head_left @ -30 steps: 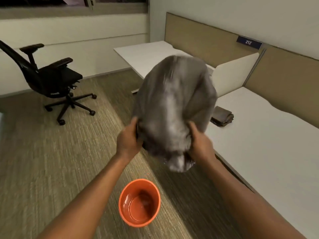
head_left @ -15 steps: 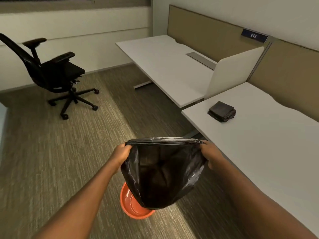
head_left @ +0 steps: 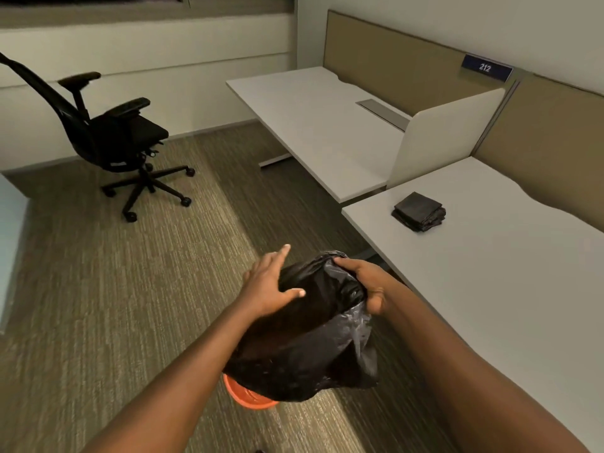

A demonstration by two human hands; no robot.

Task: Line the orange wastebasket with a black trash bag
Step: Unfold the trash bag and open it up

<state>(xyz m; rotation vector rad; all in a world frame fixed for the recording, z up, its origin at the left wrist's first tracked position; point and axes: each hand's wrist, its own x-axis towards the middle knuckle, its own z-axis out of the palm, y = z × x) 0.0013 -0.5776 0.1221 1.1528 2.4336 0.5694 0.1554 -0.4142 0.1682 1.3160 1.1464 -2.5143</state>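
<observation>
The black trash bag (head_left: 307, 348) hangs puffed up over the orange wastebasket (head_left: 248, 398), which stands on the carpet with only its near rim showing below the bag. My right hand (head_left: 366, 282) grips the bag's bunched top edge. My left hand (head_left: 271, 282) is open, fingers spread, its palm resting against the bag's left upper side. The inside of the wastebasket is hidden by the bag.
A white desk (head_left: 510, 289) runs along my right with a folded stack of black bags (head_left: 420, 211) on it. A second desk (head_left: 313, 125) and a divider panel (head_left: 441, 135) lie beyond. A black office chair (head_left: 114, 138) stands on the carpet far left.
Both hands held the bag's mouth stretched wide before. Now the left hand has let go and lies flat on the bag, the mouth is gathered in the right hand, and the bag sits lower.
</observation>
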